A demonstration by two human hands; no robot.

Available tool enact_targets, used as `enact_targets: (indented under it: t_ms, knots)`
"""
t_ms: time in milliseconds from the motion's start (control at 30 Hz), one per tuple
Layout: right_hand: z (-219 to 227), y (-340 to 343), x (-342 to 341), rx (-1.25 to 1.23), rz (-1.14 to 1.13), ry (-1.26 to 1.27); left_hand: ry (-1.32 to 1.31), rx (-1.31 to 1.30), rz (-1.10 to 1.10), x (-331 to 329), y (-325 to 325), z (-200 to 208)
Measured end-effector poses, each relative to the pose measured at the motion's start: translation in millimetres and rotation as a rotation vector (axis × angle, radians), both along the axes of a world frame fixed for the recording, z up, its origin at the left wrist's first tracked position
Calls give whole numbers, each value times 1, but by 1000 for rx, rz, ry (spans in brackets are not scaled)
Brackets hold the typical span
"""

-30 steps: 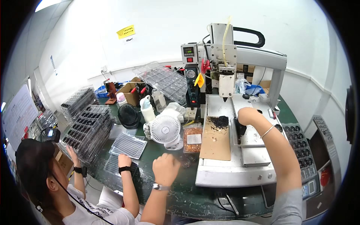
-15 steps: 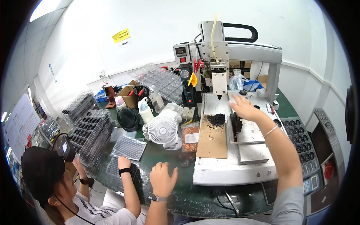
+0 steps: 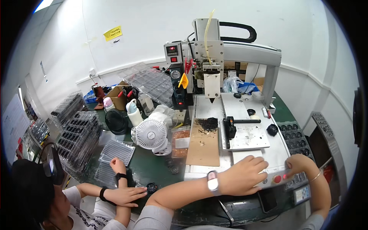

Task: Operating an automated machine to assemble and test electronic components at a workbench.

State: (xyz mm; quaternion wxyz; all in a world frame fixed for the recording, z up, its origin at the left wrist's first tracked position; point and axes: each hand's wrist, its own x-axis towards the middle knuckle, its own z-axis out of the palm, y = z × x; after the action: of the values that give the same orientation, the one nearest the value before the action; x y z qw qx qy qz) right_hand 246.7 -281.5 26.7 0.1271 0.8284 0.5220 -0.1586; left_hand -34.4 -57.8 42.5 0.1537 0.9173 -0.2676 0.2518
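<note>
My left hand [image 3: 245, 175] reaches across over the front edge of a white desktop machine [image 3: 212, 174], fingers extended and apart, nothing held. At the machine's front right corner is my right hand [image 3: 303, 167], bent downward beside a lit red button [image 3: 284, 176]; its fingers are partly hidden. A larger red button [image 3: 277, 179] sits between the two hands. Behind them, a metal plate [image 3: 249, 140] carries a black clamp-like fixture [image 3: 230, 128] with a dark bar. A black round part [image 3: 272, 130] lies right of the plate. Above the bed hangs the machine's pointed head [image 3: 212, 86].
A co-worker's hand [image 3: 126, 196] reaches toward a black round part [image 3: 152, 187] on the green table. Left of the machine stand a white fan [image 3: 151, 134], a bottle [image 3: 134, 114] and stacked plastic trays [image 3: 78, 140]. Black scraps [image 3: 207, 124] lie on cardboard [image 3: 203, 151]. A phone [image 3: 267, 201] rests in front.
My right hand has come from over the machine bed to its front right corner. My left hand has moved rightward to the front edge. The co-worker's hand has reached across the table.
</note>
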Motion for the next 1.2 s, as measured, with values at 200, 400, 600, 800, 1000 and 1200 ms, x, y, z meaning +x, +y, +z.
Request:
enact_targets:
  t_ms: [200, 400, 600, 800, 1000, 1200]
  knots:
    - [5, 38, 3, -164, 56, 31, 195, 57, 157, 85, 22, -39]
    - [33, 115, 15, 353, 28, -30, 224, 141, 238, 77, 43, -73]
    - [-7, 202, 77, 1045, -297, -160, 239, 129, 200, 88, 28, -91]
    - [-37, 179, 109, 923, -357, 79, 194, 100, 185, 87, 23, -97]
    - [-20, 163, 79, 717, -362, 72, 277, 167, 235, 86, 26, -82]
    - [-18, 165, 77, 596, -227, -29, 269, 151, 256, 85, 27, -80]
